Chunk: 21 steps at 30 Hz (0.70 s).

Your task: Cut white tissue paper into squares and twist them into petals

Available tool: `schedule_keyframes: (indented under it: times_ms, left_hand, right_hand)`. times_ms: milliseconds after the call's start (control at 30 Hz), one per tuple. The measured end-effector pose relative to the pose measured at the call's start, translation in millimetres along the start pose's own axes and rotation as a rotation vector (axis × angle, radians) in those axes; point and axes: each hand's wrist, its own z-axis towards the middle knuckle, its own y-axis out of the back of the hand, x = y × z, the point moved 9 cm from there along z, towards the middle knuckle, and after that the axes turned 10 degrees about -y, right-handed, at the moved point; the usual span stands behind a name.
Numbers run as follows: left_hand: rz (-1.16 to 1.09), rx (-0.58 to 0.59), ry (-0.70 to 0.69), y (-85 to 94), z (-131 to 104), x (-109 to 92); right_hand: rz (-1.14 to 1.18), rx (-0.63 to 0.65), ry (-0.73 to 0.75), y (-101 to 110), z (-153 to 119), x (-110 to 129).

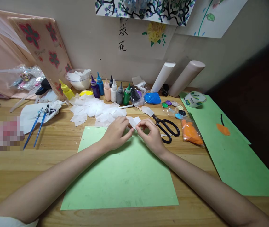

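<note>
Pinching a white slip in the fingertips of the left hand and right hand, over the far edge of the green sheet. Near the paper pile and just left of the scissors.

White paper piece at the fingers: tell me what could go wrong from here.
The thin-looking piece between the left hand and right hand might tear or crease. The loose white paper pile beyond them could scatter if brushed. The scissors lie close to the right hand, so a knock might shift them.
</note>
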Motion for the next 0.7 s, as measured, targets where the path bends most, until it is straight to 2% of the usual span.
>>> schedule_keyframes:
  times_ms: [700]
  left_hand:
    - [-0.026,-0.024,0.002,0.7,-0.7,2.6]
  right_hand:
    - [0.013,0.018,-0.013,-0.5,-0.3,1.4]
